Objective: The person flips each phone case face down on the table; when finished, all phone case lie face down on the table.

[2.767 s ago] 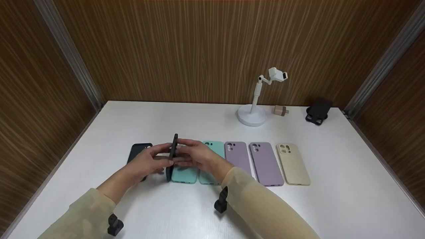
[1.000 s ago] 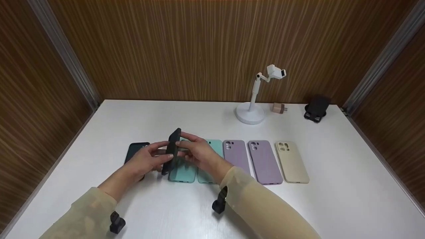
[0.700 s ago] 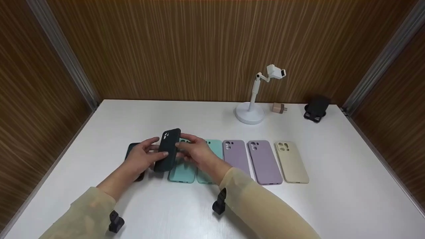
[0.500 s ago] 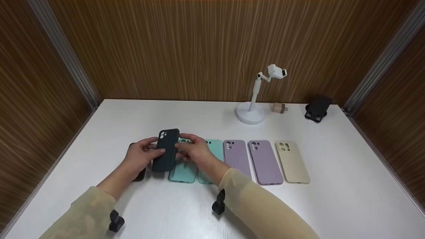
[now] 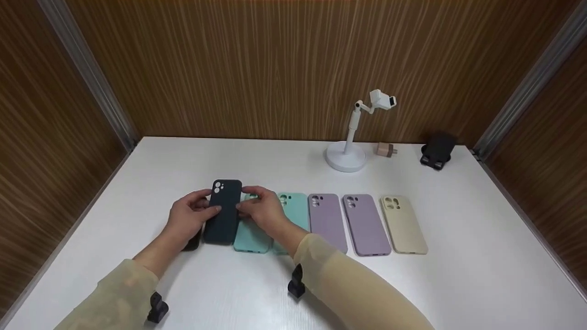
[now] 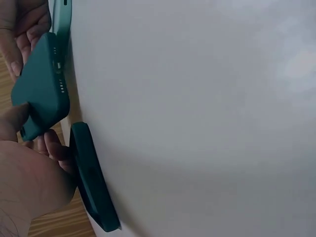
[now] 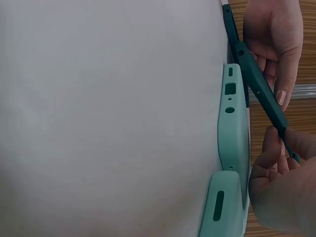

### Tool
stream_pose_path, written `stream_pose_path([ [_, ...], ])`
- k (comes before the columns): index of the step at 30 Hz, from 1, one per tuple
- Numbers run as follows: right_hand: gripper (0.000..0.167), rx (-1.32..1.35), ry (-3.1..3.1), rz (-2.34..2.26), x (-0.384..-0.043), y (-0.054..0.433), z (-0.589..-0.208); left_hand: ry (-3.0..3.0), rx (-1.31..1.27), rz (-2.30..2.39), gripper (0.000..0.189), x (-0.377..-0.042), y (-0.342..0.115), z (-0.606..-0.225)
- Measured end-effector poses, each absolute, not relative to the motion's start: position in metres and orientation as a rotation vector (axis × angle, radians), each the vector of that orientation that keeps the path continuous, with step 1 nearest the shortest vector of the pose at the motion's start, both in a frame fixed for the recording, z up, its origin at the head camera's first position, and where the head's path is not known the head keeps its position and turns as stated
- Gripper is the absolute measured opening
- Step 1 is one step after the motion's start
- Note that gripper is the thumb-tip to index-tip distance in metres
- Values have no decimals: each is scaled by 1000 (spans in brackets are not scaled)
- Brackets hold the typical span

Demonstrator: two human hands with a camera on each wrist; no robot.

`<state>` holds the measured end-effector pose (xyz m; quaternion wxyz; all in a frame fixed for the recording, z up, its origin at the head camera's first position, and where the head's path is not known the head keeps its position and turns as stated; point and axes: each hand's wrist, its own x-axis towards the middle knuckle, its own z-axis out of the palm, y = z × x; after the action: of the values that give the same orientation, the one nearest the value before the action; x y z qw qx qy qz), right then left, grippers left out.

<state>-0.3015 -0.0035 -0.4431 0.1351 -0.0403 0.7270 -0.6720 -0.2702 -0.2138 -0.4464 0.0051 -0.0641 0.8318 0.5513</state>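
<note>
Between my two hands is a dark green phone case point(image 5: 223, 215), its back with the camera holes facing up. My left hand point(image 5: 185, 217) grips its left edge, thumb on the back. On the opposite edge my right hand point(image 5: 265, 211) pinches it between thumb and fingers. In the left wrist view the case is tilted, its port edge towards the camera. A second dark case point(image 6: 94, 182) lies on the table beside the left hand, mostly covered by that hand in the head view. Just right of the held case is a mint green case point(image 5: 252, 239), partly behind the right hand.
Rightward the row goes on with another mint case point(image 5: 297, 208), two purple cases point(image 5: 328, 220) and a beige case point(image 5: 406, 227). Farther back stand a white phone stand point(image 5: 346, 160), a pink charger plug point(image 5: 384, 150) and a black folding stand point(image 5: 438, 151). Wood-grain panels enclose the white table point(image 5: 257, 293).
The held case has turned from edge-on to back up. Both hands have brought it left and lower, between the other dark case and the first mint one.
</note>
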Motion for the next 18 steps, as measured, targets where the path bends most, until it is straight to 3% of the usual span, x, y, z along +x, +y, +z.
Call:
stream_pose_path([
  [18, 55, -213, 2361, -1710, -302, -8, -452, 2664, -196, 1641, 60, -273, -215, -457],
])
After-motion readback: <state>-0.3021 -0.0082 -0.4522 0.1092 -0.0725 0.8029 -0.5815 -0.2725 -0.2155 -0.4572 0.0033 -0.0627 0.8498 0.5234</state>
